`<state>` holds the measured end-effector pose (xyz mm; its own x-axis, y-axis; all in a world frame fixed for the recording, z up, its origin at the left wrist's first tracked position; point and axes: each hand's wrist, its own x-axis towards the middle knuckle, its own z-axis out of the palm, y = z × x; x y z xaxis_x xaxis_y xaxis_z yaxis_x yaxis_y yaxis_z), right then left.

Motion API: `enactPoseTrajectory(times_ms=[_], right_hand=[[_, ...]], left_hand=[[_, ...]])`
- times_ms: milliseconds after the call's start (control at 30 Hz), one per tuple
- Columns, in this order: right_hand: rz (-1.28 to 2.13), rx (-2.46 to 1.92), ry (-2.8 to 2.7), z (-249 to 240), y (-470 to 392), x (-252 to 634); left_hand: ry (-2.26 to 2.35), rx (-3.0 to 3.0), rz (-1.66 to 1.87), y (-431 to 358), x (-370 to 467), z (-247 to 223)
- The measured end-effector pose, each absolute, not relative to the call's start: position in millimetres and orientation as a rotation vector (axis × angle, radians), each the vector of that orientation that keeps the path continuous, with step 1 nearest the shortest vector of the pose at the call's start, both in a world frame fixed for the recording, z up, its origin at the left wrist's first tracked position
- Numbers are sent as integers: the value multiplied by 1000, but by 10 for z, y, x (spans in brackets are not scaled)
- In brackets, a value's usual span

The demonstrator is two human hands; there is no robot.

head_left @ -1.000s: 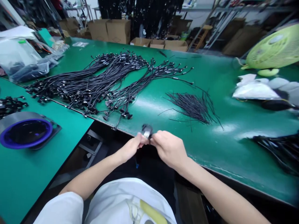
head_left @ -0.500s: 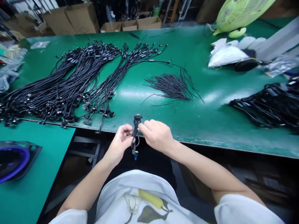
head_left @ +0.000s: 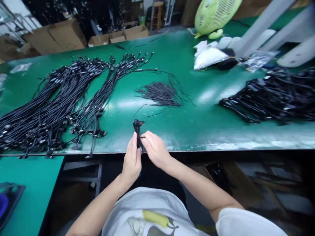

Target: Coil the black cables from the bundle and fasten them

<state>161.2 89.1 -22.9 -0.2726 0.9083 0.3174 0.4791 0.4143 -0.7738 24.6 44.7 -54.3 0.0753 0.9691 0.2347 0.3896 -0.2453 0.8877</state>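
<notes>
A black cable [head_left: 137,127], folded into a small bundle with a connector at its top end, stands between my hands at the table's front edge. My left hand [head_left: 133,158] is closed around the bundle from the left, hiding its lower part. On the other side, my right hand [head_left: 154,148] pinches at the middle of the bundle, its fingertips on a thin dark strand that looks like a tie. Beyond my hands lies a loose pile of thin black ties [head_left: 159,94]. Many long black cables [head_left: 66,98] with connectors at both ends are spread to the left.
Bundled black cables [head_left: 268,98] are heaped on the right of the green table [head_left: 197,131]. Behind them are a white bag [head_left: 209,59], grey posts [head_left: 263,29] and a green fan [head_left: 214,16]. Cardboard boxes [head_left: 66,34] stand past the far edge.
The view has swung to the right. My left hand has turned more upright and wrapped further round the cable bundle, while my right hand stays at its middle.
</notes>
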Motion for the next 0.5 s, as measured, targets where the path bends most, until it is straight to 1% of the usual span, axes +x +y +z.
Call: enactPoseTrajectory(times_ms=[100, 233, 333, 400, 500], right_hand=[[404, -1315, -2004, -312, 781, 1638], [363, -1551, -2043, -327, 729, 1677], [350, -1582, -2034, -296, 825, 1802], [267, -1644, -2040, -247, 932, 2040], [-61, -1930, -1960, -60, 1045, 2622]], left_hand=[[1287, 1821, 1096, 501, 315, -602], [1163, 1687, 1033, 547, 424, -561], [1061, 1740, 940, 591, 468, -476], [967, 1841, 852, 619, 467, -410], [821, 1980, 710, 611, 403, -332]])
